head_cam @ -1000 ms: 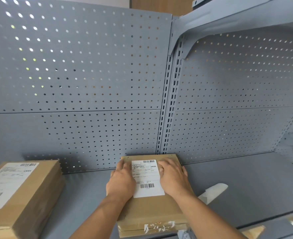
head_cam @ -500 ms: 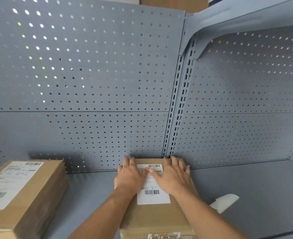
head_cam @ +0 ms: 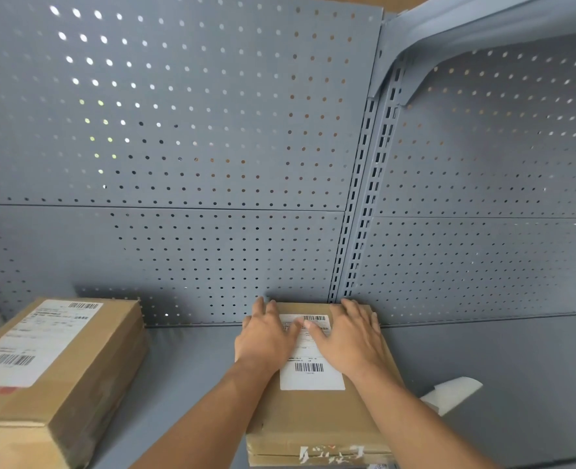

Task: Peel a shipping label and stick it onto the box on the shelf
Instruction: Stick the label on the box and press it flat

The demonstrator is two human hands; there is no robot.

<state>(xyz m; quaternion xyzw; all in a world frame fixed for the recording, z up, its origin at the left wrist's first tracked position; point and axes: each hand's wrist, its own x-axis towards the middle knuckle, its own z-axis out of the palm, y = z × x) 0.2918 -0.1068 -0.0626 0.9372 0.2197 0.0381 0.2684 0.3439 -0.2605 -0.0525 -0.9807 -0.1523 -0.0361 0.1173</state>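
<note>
A flat brown cardboard box (head_cam: 317,418) lies on the grey shelf (head_cam: 192,374), its far end against the pegboard back. A white shipping label (head_cam: 310,374) with barcodes lies flat on the box's top. My left hand (head_cam: 264,336) rests palm down on the label's left side, fingers spread toward the back. On the label's right side lies my right hand (head_cam: 347,336), also flat, its thumb reaching over the label's upper middle. Both hands hold nothing.
A second, thicker cardboard box (head_cam: 53,374) carrying its own label stands at the left of the shelf. A white sheet of backing paper (head_cam: 452,394) lies right of the flat box. The perforated back panel (head_cam: 178,164) and a slotted upright (head_cam: 364,214) rise behind.
Both hands have slid forward along the label toward the far end of the box, thumbs closing over its upper part. The view has shifted slightly.
</note>
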